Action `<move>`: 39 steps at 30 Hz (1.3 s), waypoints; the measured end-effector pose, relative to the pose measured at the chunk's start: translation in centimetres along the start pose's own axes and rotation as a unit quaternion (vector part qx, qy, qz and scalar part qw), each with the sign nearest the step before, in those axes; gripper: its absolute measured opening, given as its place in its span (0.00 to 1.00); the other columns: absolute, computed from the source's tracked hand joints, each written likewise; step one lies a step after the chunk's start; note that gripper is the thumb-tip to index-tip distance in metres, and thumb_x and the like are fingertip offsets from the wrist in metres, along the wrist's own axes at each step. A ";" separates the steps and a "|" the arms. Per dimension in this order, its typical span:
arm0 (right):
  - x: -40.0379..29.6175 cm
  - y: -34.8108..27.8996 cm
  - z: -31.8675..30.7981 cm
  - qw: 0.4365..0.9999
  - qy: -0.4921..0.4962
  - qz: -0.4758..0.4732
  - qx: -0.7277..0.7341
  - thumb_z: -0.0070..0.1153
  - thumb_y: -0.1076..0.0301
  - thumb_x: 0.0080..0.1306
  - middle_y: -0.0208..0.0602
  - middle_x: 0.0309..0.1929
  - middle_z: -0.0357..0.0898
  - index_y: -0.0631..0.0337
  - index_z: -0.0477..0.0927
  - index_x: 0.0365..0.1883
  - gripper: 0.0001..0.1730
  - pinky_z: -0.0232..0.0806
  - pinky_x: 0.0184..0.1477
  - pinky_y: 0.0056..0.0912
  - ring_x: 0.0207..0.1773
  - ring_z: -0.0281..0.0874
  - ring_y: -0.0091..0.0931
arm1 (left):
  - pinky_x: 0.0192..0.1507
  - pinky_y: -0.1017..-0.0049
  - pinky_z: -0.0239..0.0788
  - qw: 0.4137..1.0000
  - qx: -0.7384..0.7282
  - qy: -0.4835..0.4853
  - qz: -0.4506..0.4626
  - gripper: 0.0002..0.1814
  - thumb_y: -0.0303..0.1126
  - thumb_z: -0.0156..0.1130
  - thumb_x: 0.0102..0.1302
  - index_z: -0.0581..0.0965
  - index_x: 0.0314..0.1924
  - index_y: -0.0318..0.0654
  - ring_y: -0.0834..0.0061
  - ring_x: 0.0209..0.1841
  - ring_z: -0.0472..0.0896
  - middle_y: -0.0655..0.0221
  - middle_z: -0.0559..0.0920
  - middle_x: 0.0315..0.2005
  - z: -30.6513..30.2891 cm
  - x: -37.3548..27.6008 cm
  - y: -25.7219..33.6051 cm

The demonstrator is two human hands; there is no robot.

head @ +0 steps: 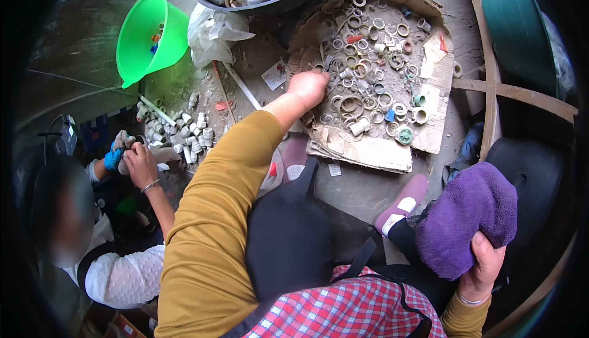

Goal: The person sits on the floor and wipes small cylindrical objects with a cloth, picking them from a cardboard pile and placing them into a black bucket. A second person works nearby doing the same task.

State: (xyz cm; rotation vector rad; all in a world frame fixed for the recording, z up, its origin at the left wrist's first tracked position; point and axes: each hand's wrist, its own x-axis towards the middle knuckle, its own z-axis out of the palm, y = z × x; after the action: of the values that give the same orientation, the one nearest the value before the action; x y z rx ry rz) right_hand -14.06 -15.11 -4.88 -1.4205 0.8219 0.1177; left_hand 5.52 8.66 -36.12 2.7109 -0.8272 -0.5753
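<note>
My left hand reaches over the left rim of a torn cardboard tray. Its knuckles face me and the fingertips are hidden, so whether it grips something is unclear. Dusty plastic rings and pipe fittings lie scattered across the tray, several of them near that hand. A green round fitting and a small blue piece sit towards its front right. At the lower right, my right hand holds a folded purple terry cloth, thumb on top.
A black tub of white pipe fittings stands behind. To the left are a green plastic basin, a plastic bag and a floor pile of fittings. A co-worker's hands hold a cloth there. Wooden bars border the right.
</note>
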 end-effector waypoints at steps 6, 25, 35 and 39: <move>-0.4 0.1 -0.2 1.000 -0.003 0.011 0.000 0.57 0.64 0.46 0.52 0.55 0.67 0.70 0.60 0.59 0.42 0.58 0.60 0.39 0.57 0.68 0.39 | 0.38 0.64 0.69 0.999 -0.010 0.019 -0.030 0.09 0.29 0.53 0.49 0.75 0.33 0.42 0.59 0.37 0.77 0.61 0.77 0.34 0.4 0.2 -0.4; 0.1 -0.6 0.0 0.998 -0.030 0.021 0.045 0.56 0.67 0.47 0.51 0.56 0.65 0.67 0.57 0.61 0.42 0.59 0.60 0.43 0.58 0.66 0.40 | 0.32 0.76 0.78 0.549 -0.814 -0.183 -0.048 0.07 0.26 0.55 0.57 0.74 0.37 0.36 0.76 0.35 0.79 0.64 0.77 0.35 -6.2 -0.5 -1.3; 0.4 -0.9 0.7 0.998 -0.032 0.014 0.054 0.55 0.67 0.47 0.52 0.52 0.70 0.72 0.60 0.58 0.39 0.61 0.58 0.39 0.54 0.70 0.38 | 0.25 0.80 0.74 0.574 -0.801 -0.125 -0.114 0.06 0.23 0.50 0.57 0.75 0.34 0.35 0.80 0.26 0.74 0.64 0.77 0.32 -7.9 -0.5 1.8; 0.6 -0.4 0.3 0.998 -0.044 -0.008 0.054 0.54 0.69 0.49 0.49 0.51 0.71 0.73 0.62 0.56 0.35 0.61 0.57 0.35 0.52 0.72 0.35 | 0.12 0.88 0.42 0.592 -0.766 -0.207 -0.139 0.06 0.25 0.47 0.59 0.73 0.31 0.38 0.90 0.12 0.57 0.74 0.70 0.21 -8.6 -0.2 4.1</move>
State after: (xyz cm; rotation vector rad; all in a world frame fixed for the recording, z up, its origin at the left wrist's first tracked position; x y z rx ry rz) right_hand -13.27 -15.15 -4.93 -1.3110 0.7341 0.1207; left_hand 7.16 6.44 -27.01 1.0120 0.1924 -1.2113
